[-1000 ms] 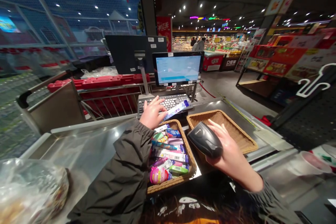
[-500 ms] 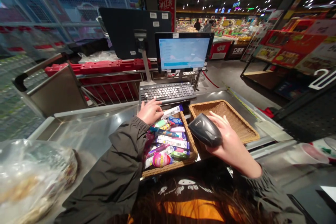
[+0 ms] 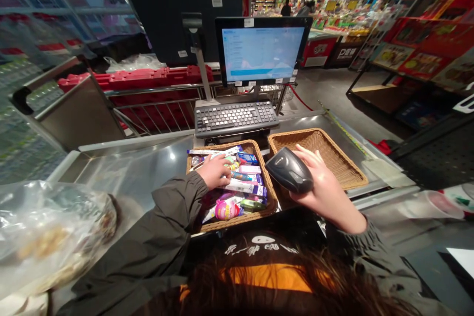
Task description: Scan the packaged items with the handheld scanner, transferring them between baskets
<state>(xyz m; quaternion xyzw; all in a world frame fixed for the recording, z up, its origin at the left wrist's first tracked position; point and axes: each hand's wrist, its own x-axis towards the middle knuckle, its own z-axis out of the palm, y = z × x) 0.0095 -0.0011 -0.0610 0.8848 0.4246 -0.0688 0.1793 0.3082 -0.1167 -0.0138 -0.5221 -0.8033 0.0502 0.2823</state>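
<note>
**Left basket full, right basket bare, scanner in hand**

The right hand [image 3: 322, 192] has its fingers wrapped around a dark handheld scanner [image 3: 289, 170], held above the gap between two wicker baskets on the steel counter [image 3: 126, 177]. The left hand [image 3: 214, 172] reaches into the left basket [image 3: 267, 192], fingers curled loosely down onto the packets; whether they have closed on any one of them cannot be told.

Judging by how things lie, the work looks barely begun. The left basket is packed with small goods [image 3: 242, 187]: slim toothpaste-like boxes, a pink round item at 6 o'clock in the basket, and a long white pack lying across its rim at 12 o'clock. The right basket [image 3: 346, 168], at 3 o'clock from the left one, shows only bare wicker.

Beyond the baskets at 12 o'clock sit a keyboard [image 3: 236, 117] and a lit screen [image 3: 261, 53]; its lines of text are too small to read. The print on the packets is also too blurred to read. White stickers on the back of a second monitor [image 3: 163, 15] at 11 o'clock are illegible. A red stand [image 3: 318, 52] far back at 1 o'clock carries white lettering that I cannot make out. A clear bag [image 3: 48, 232] lies at 8 o'clock.
</note>
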